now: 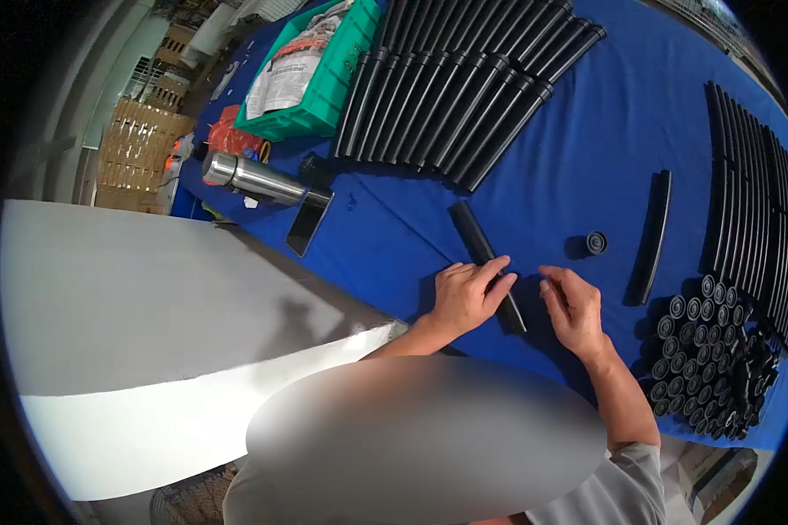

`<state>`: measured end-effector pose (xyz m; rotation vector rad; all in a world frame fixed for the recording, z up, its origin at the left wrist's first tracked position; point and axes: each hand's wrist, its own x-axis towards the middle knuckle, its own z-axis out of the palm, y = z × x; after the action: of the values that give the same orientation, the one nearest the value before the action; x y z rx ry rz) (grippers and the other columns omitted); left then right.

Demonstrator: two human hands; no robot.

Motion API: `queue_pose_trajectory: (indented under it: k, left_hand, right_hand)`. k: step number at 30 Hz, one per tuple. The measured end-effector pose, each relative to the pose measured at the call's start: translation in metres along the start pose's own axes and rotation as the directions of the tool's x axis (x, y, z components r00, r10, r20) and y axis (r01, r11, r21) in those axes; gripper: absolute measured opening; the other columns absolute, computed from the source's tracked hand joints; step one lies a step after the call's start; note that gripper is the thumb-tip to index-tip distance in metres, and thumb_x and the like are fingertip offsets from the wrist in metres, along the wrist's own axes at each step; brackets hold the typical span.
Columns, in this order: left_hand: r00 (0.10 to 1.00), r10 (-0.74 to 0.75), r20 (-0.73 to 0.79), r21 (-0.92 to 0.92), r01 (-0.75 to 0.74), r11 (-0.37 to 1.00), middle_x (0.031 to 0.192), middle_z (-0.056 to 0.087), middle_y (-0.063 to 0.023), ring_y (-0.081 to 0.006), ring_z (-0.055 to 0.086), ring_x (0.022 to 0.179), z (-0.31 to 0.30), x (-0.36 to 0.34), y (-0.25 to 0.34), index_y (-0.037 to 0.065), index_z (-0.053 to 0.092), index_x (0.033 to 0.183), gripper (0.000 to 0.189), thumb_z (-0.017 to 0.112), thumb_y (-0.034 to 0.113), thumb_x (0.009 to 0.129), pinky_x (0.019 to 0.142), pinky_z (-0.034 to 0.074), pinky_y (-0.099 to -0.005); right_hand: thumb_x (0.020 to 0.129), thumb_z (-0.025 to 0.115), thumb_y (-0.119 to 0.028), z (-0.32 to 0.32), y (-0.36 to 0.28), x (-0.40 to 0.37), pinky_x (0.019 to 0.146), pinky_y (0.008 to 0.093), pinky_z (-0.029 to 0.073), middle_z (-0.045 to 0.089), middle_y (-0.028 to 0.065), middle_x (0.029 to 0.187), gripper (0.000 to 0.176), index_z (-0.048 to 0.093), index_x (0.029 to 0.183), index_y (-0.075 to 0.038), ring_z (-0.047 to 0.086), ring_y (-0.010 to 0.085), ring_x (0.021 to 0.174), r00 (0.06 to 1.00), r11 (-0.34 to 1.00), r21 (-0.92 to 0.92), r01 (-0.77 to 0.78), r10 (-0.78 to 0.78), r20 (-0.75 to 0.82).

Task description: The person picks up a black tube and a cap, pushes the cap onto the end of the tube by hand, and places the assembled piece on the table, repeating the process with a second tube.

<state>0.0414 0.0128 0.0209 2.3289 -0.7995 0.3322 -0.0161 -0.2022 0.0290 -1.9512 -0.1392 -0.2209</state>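
Observation:
A black plastic tube (471, 231) lies slantwise on the blue cloth in front of me. My left hand (469, 296) is closed around its middle, with the thumb and forefinger across it; the lower end sticks out below the hand. To the right of the tube, my right hand (576, 313) is apart from it, fingers loosely bent, thumb and forefinger slightly apart, with nothing visible between them. A round black cap (596, 242) stands just beyond the right hand. Further right lies another single black tube (654, 238).
Rows of black tubes (429, 109) lie at the far side, and more tubes (753, 192) at the right. Many round black caps (696, 359) cluster near right. A green crate (346, 66) with newspaper, a steel flask (258, 178) and a phone (309, 222) stand left.

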Motion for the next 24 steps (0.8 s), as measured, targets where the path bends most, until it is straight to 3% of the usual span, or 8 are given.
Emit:
queue_pose_trajectory:
  k: [4, 9, 12, 15, 16, 19, 21, 24]
  left_hand:
    - [1.000, -0.017, 0.005, 0.032, 0.016, 0.999, 0.065, 0.068, -0.0114, -0.0281, 0.068, 0.056, 0.000, -0.001, 0.002, 0.004, 0.075, 0.105, 0.022, 0.075, 0.023, 0.093, 0.054, 0.051, -0.0384]
    - [0.989, -0.114, 0.094, 0.053, 0.109, 0.993, 0.071, 0.070, -0.0157, -0.0336, 0.069, 0.060, -0.012, -0.009, 0.010, 0.007, 0.074, 0.112, 0.020, 0.069, 0.017, 0.096, 0.058, 0.053, -0.0427]
    - [0.986, -0.056, 0.159, 0.131, 0.035, 0.991, 0.094, 0.075, -0.0174, -0.0321, 0.073, 0.080, -0.035, -0.013, 0.013, 0.007, 0.072, 0.124, 0.031, 0.064, 0.008, 0.094, 0.068, 0.057, -0.0420]
    - [0.975, 0.088, 0.202, 0.165, -0.123, 0.979, 0.128, 0.068, -0.0181, -0.0341, 0.067, 0.115, -0.051, -0.004, 0.016, 0.008, 0.068, 0.133, 0.045, 0.062, 0.001, 0.089, 0.090, 0.056, -0.0433]
    - [0.949, 0.157, 0.274, 0.234, -0.224, 0.946, 0.144, 0.058, -0.0146, -0.0372, 0.053, 0.136, -0.051, -0.001, 0.016, 0.009, 0.067, 0.134, 0.053, 0.062, -0.003, 0.083, 0.109, 0.048, -0.0489]
    - [0.874, 0.256, 0.414, 0.290, -0.393, 0.872, 0.142, 0.059, -0.0140, -0.0373, 0.051, 0.137, -0.037, 0.009, 0.000, 0.009, 0.068, 0.133, 0.055, 0.060, -0.006, 0.081, 0.117, 0.039, -0.0554]
    - [0.865, 0.246, 0.437, 0.240, -0.376, 0.895, 0.136, 0.063, -0.0124, -0.0347, 0.054, 0.134, -0.033, 0.011, -0.007, 0.006, 0.070, 0.120, 0.046, 0.061, -0.005, 0.077, 0.119, 0.036, -0.0593]
    - [0.868, 0.222, 0.443, 0.297, -0.376, 0.877, 0.120, 0.068, -0.0118, -0.0323, 0.060, 0.124, -0.037, 0.024, -0.006, 0.004, 0.068, 0.106, 0.032, 0.066, 0.002, 0.073, 0.119, 0.035, -0.0584]
  right_hand:
    - [0.097, 0.066, -0.002, 0.005, 0.006, -0.001, 0.057, 0.0318, 0.048, 0.065, 0.0154, 0.080, 0.018, 0.069, 0.114, 0.003, 0.062, 0.0207, 0.060, 0.992, 0.993, -0.010, 0.115, -0.116, -0.051]
    - [0.099, 0.062, -0.003, 0.000, -0.002, -0.005, 0.059, 0.0317, 0.052, 0.067, 0.0134, 0.078, 0.018, 0.067, 0.114, 0.005, 0.066, 0.0186, 0.063, 0.997, 0.989, 0.125, -0.074, 0.072, 0.021]
    - [0.100, 0.061, -0.003, -0.004, 0.001, -0.012, 0.059, 0.0317, 0.053, 0.067, 0.0118, 0.078, 0.018, 0.067, 0.115, 0.005, 0.067, 0.0172, 0.063, 0.991, 0.977, 0.177, -0.122, 0.110, 0.076]
    - [0.101, 0.059, -0.003, -0.005, 0.006, -0.015, 0.059, 0.0321, 0.054, 0.067, 0.0119, 0.079, 0.019, 0.066, 0.117, 0.005, 0.066, 0.0166, 0.063, 0.994, 0.976, 0.198, -0.086, 0.070, 0.086]
    - [0.101, 0.058, -0.004, -0.005, 0.006, -0.014, 0.059, 0.0321, 0.054, 0.067, 0.0118, 0.079, 0.019, 0.066, 0.116, 0.005, 0.066, 0.0162, 0.063, 0.994, 0.973, 0.209, -0.095, 0.080, 0.075]
    - [0.099, 0.060, -0.003, -0.006, 0.002, -0.015, 0.064, 0.0360, 0.055, 0.069, 0.0163, 0.085, 0.018, 0.066, 0.114, 0.005, 0.069, 0.0259, 0.068, 0.997, 0.984, 0.169, -0.050, 0.040, 0.058]
    - [0.097, 0.062, -0.002, -0.003, 0.011, -0.018, 0.068, 0.0382, 0.056, 0.070, 0.0192, 0.088, 0.019, 0.066, 0.114, 0.005, 0.070, 0.0322, 0.074, 0.995, 0.992, 0.081, 0.094, -0.095, 0.012]
    - [0.094, 0.064, -0.001, 0.000, 0.017, -0.017, 0.074, 0.0403, 0.055, 0.069, 0.0230, 0.093, 0.020, 0.066, 0.113, 0.004, 0.069, 0.0388, 0.084, 0.995, 0.990, 0.098, 0.097, -0.094, -0.032]
